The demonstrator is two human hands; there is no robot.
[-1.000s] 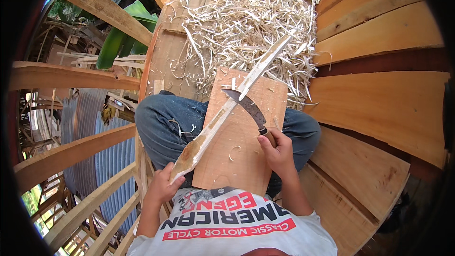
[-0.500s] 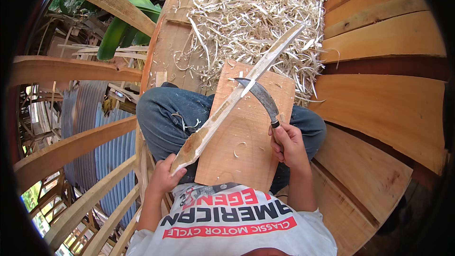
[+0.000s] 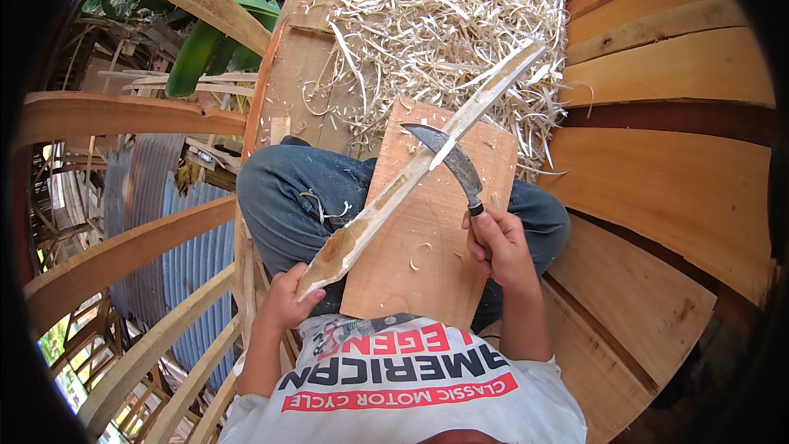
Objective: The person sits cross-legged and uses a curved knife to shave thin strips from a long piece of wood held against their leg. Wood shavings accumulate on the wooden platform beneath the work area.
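A long, pale strip of split wood [image 3: 411,173] lies slantwise across the person's lap, running from the lower left up to the upper right. Its near end is broad, rough and stained brownish, with a ragged tip; from there it narrows into a smoother, cream-coloured shaft whose far end reaches out over the shavings. It rests on a flat, rectangular board of light brown wood [image 3: 431,247] that sits on the thighs, and a few small curls of shaving lie scattered on that board.

A curved knife with a dark grey metal blade [image 3: 450,158] crosses the strip about two thirds of the way up, its edge lying against the wood and its point aimed to the upper left. The right hand [image 3: 499,244] holds the knife's handle, fingers clenched around it just below the blade, over the board's right edge. The left hand [image 3: 288,302] grips the strip's broad near end from beneath, fingers wrapped on it at the left of the board.

Under the board, blue denim trousers [image 3: 296,197] cover the knees, and a white shirt with red and black print [image 3: 411,378] fills the lower edge of the view. Beyond the knees a thick heap of pale, stringy wood shavings [image 3: 444,25] covers a plank platform [image 3: 300,74]. Wide orange-brown planks [image 3: 657,181] curve off on the right, and bent wooden ribs [image 3: 123,247] arc across the left, with grey corrugated sheeting [image 3: 148,197] seen below them.
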